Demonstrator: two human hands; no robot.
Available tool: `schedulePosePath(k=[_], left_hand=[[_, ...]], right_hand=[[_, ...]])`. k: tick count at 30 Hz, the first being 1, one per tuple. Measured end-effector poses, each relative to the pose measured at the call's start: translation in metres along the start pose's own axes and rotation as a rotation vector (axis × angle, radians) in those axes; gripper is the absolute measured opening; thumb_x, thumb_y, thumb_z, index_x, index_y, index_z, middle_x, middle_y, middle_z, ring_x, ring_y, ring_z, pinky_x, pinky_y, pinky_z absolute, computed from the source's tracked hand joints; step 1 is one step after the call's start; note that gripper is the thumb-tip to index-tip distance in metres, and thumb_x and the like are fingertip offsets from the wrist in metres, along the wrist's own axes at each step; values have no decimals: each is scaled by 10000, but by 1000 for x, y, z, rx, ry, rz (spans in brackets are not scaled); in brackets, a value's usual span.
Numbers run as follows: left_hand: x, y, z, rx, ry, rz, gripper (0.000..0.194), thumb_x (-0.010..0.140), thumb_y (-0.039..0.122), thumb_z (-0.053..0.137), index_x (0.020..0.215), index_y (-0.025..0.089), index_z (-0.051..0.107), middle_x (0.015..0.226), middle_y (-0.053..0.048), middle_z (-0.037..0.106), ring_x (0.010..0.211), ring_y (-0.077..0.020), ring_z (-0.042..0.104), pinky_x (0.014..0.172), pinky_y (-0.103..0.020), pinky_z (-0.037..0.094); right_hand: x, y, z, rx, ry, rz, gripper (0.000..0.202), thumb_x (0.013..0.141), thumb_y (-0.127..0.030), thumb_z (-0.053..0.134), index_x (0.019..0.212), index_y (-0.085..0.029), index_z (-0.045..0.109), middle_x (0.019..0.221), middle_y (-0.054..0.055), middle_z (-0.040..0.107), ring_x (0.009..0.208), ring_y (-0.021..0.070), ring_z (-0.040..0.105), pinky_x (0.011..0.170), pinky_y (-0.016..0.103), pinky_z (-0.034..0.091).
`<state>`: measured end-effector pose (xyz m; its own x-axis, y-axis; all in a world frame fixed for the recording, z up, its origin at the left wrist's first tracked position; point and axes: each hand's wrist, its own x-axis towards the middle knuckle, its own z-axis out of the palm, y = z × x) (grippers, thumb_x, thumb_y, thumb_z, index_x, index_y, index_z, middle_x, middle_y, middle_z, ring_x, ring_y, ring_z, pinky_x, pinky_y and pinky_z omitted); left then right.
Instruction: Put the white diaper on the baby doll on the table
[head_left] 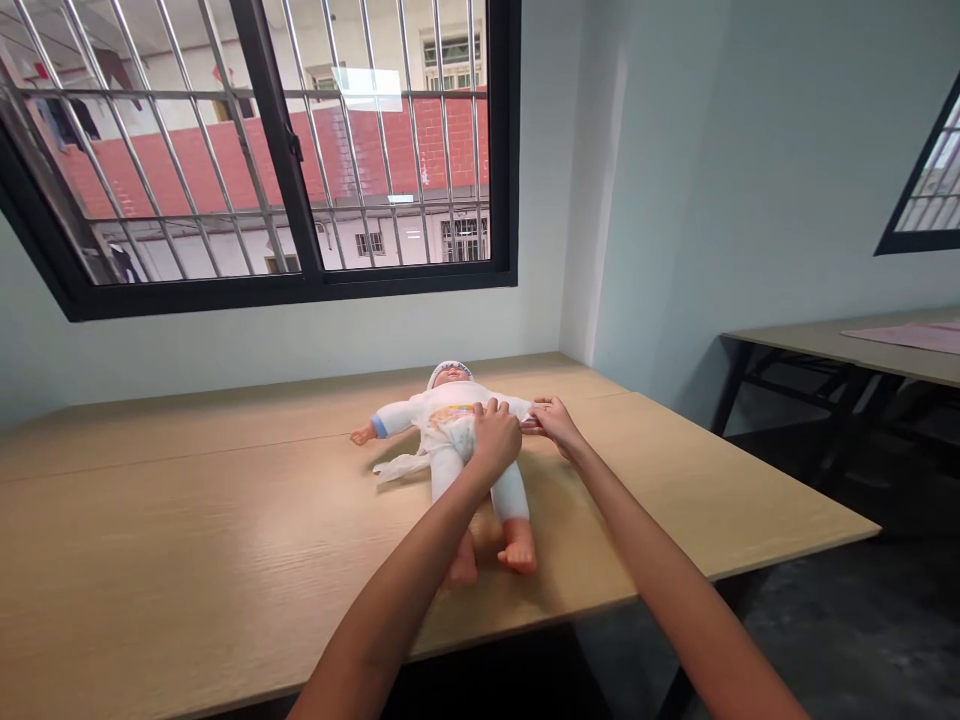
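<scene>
A baby doll (409, 412) in white clothes and a cap lies on its back on the wooden table (225, 540), bare feet toward me. Around its hips is a white diaper (457, 432) with a coloured print at the front. One side wing of the diaper (401, 467) lies loose on the table at the left. My left hand (496, 432) is on the diaper's front, its fingers curled over the upper edge. At the doll's hip on the right, my right hand (555, 424) pinches the other side of the diaper between thumb and fingers.
Behind the table are a pale wall (420, 335) and a dark-framed window (300, 290) with metal bars. A second table (795, 345) stands at the right with a pink cloth (907, 335) on it. The near table's edge runs close to the doll's feet.
</scene>
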<state>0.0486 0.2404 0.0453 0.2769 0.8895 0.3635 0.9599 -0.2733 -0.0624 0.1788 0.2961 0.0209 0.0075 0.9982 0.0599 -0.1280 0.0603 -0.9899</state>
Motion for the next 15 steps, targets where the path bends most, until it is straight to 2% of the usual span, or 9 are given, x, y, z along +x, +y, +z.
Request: schedulePosePath(k=[5,10,15], left_hand=[[6,-9,-8,-28,-60,-11,321,923,189,389,881,156,705,1033,-127,659,1129,-270,479,1019,-466,280],[19,-12,-10,-31,-70,-90,351,954,254,375,872,142,698,970,-131,693,1089,-270,520,995,-449,316],[33,-11,-8,-35,-104,-166,298,944,241,423,906,131,698,900,-129,705,997,-251,595,983,-436,339]], right_hand=[[1,-1,-7,-182,-33,-118,261,782,-109,594,1006,-189,487,816,18,603,635,158,667,481,242,554],[3,-2,-10,-183,-71,-328,334,725,-272,655,1029,-209,531,749,-38,506,622,136,618,484,220,515],[1,-5,-9,-194,-70,-401,376,699,-350,663,1025,-208,541,742,-47,471,623,119,568,514,222,514]])
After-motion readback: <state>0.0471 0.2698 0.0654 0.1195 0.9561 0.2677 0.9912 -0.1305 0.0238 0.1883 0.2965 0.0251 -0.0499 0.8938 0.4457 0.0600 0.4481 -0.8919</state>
